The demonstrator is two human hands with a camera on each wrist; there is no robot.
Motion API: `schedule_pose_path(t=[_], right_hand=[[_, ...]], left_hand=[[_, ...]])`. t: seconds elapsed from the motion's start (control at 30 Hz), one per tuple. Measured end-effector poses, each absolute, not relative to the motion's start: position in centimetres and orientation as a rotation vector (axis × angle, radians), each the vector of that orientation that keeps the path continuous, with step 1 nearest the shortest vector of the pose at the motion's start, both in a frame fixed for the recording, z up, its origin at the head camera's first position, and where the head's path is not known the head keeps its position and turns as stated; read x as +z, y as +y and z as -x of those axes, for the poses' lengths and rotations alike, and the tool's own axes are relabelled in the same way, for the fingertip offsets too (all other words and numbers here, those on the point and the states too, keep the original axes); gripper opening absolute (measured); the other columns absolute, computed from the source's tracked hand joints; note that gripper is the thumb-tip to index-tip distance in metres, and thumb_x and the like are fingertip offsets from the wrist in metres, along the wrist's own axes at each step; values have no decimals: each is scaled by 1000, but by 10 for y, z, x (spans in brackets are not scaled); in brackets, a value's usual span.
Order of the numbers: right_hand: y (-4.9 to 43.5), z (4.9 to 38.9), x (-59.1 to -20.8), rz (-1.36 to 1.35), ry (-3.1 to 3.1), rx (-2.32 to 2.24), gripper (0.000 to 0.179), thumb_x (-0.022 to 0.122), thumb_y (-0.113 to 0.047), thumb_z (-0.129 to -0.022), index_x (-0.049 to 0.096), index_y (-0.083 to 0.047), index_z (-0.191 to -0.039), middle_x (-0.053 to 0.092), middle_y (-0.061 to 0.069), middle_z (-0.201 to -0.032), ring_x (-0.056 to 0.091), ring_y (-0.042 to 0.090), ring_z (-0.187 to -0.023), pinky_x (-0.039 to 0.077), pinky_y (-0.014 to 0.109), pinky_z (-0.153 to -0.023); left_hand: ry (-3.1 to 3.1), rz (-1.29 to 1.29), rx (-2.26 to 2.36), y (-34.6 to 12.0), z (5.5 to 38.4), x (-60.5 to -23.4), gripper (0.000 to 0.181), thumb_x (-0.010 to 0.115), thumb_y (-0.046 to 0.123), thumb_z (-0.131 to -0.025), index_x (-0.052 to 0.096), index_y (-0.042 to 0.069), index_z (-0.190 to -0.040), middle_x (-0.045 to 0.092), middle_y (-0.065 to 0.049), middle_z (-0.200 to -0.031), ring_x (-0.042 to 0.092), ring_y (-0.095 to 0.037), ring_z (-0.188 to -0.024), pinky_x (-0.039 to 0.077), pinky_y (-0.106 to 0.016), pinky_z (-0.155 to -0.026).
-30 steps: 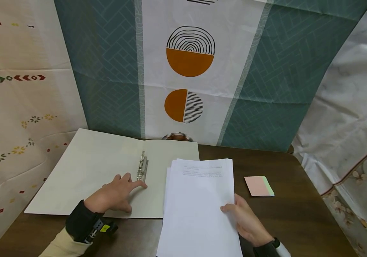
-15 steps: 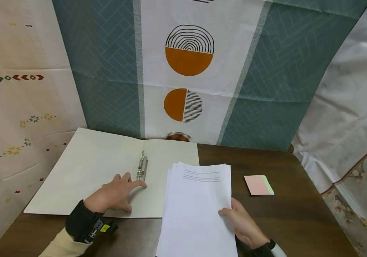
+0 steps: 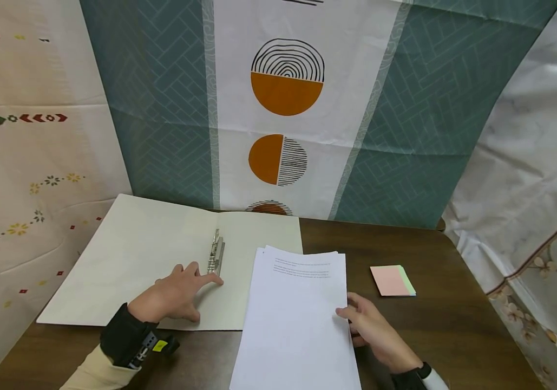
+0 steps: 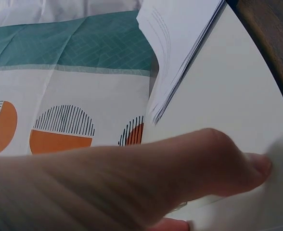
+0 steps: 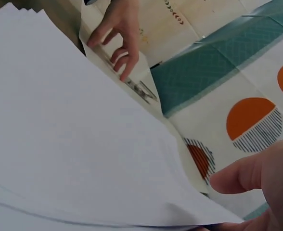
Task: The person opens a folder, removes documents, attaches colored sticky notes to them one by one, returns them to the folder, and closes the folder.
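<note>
A white folder (image 3: 156,238) lies spread open on the brown table, with a metal clip (image 3: 216,254) near its fold. My left hand (image 3: 176,295) rests on the folder just below the clip, fingers spread, touching its surface. To the right, a stack of white paper (image 3: 297,319) with a few printed lines at the top overlaps the folder's right part. My right hand (image 3: 373,330) holds the stack's right edge, its thumb above the top sheet. In the right wrist view the thumb (image 5: 237,175) stands a little off the paper, while the other fingers are mostly hidden beneath the sheets.
A pad of sticky notes (image 3: 392,280), pink with a green edge, lies on the table (image 3: 434,325) right of the stack. A patterned green and white cloth (image 3: 278,119) hangs behind the table, and pale cloths hang at both sides.
The paper stack has shifted slightly left and toward me. My right hand first went left with it, then slid back to the right along its edge. My left hand has stayed still.
</note>
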State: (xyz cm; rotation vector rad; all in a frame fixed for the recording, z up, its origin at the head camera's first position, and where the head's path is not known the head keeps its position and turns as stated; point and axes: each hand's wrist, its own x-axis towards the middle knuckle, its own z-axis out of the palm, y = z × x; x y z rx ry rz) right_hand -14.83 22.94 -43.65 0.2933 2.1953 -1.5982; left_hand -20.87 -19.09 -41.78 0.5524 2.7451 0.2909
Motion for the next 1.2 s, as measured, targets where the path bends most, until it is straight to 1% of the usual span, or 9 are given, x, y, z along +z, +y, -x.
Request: schedule_pose_path(t=[0.03,0.23,0.27,0.47,0.67,0.87,0.97,1.1,1.2], right_hand=[[232,148,-435,-310,2206,-1593,66,58,-24,-113,36,9,-167,75,21,-132,82,27,-98,68,46,-80],[249,153,-429,-431,2289,-1548,59,56,-27,-114,46,2,-165,73,26,-138,82,26,-90,70,45,-82],[252,154,-429,-436,2298,-1537,59,55,-28,-115,46,2,-165,73,26,-139,83,26,-89,70,44,-82],[263,157,-428,-451,2331,-1516,56,54,-27,-115,46,-1,-164,75,25,-138,86,28,-94,70,45,-83],[264,158,-427,-452,2343,-1514,56,55,-26,-115,45,-1,-165,76,24,-135,85,25,-92,69,44,-82],[270,160,-427,-431,2369,-1496,56,55,-27,-116,45,-1,-164,77,23,-134,84,24,-94,69,45,-84],[275,163,-424,-419,2397,-1482,56,54,-28,-116,44,-1,-164,76,25,-136,84,24,-96,69,45,-84],[284,169,-420,-393,2417,-1481,61,58,-30,-116,41,-1,-166,74,29,-140,85,23,-97,69,44,-84],[292,173,-417,-396,2441,-1481,64,62,-32,-115,40,-2,-167,77,26,-137,85,22,-96,69,41,-82]], left_hand=[[2752,-554,293,-194,212,-426,75,102,20,-76,67,35,-141,56,-14,-121,50,-32,-99,54,-52,-64],[2758,-560,303,-194,211,-425,75,102,20,-77,68,35,-141,56,-13,-119,49,-32,-98,53,-50,-64],[2753,-558,301,-191,207,-418,74,102,18,-77,68,34,-141,56,-14,-118,49,-32,-98,54,-51,-65],[2758,-560,297,-191,207,-418,74,103,19,-77,69,34,-142,56,-13,-117,49,-31,-98,54,-50,-65],[2759,-553,297,-190,207,-416,75,103,20,-77,69,33,-142,57,-14,-117,50,-31,-98,55,-51,-66],[2752,-550,303,-190,207,-416,75,104,20,-77,69,33,-142,57,-14,-118,50,-32,-99,55,-52,-67],[2758,-553,296,-190,206,-416,75,104,20,-77,69,33,-142,57,-14,-118,50,-32,-99,56,-53,-67],[2766,-556,284,-191,206,-418,75,104,20,-77,69,33,-141,57,-15,-118,50,-33,-98,57,-55,-68],[2764,-554,283,-191,206,-417,75,105,21,-76,69,33,-142,57,-14,-117,50,-32,-98,57,-54,-68]])
